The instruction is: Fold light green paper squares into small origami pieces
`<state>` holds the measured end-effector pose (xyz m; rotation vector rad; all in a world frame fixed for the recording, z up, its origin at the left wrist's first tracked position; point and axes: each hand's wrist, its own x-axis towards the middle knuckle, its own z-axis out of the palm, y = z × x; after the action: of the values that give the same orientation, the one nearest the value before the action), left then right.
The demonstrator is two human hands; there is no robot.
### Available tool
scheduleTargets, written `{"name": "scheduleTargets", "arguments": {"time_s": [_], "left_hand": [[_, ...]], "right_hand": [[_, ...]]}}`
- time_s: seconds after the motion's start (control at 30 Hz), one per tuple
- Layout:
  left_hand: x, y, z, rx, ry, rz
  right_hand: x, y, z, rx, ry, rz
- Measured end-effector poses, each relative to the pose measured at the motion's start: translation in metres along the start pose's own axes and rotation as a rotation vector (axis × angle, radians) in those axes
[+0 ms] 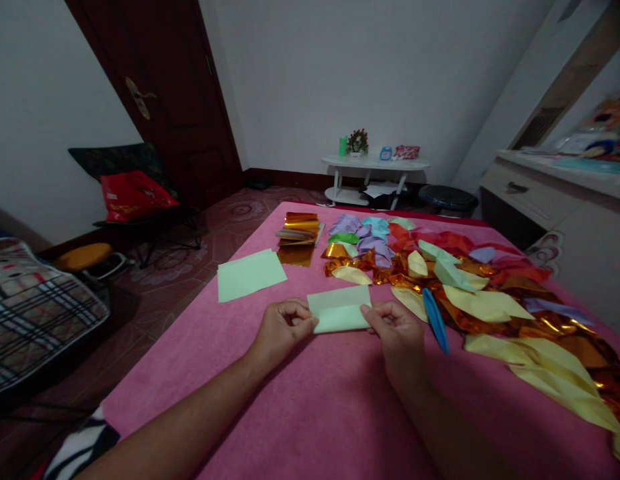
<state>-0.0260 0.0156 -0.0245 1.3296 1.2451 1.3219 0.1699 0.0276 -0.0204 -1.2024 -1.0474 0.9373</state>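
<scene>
A pale green sheet of paper (340, 308) is held just above the pink tablecloth, its near part folded over toward the far edge. My left hand (289, 323) pinches its left end between thumb and fingers. At the right end, my right hand (394, 325) grips it the same way, thumb on top. To the left lies a stack of pale green sheets (252, 275). Behind that sits a pile of shiny gold foil sheets (297, 255). A blue folded paper piece (435, 320) rests just right of my right hand.
Many folded papers in yellow (485, 303), red (445, 241), purple (375, 251) and gold spread over the right side of the pink table (310, 413). A white side table (375, 162) stands by the wall. A drawer cabinet (555, 180) is at the right, a chair with a red bag (135, 195) at the left.
</scene>
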Motion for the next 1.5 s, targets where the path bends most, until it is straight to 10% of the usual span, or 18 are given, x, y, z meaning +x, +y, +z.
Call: {"name": "scheduleTargets", "arguments": {"time_s": [0.73,1.5], "left_hand": [[0.005,-0.007,-0.012,0.054,0.075,-0.032],[0.001,0.015,-0.008,1.040,-0.332,0.577]], "right_hand": [[0.002,0.023,0.008,-0.168,-0.139,-0.034],[-0.003,0.005,0.008,-1.001,-0.328,-0.264]]}}
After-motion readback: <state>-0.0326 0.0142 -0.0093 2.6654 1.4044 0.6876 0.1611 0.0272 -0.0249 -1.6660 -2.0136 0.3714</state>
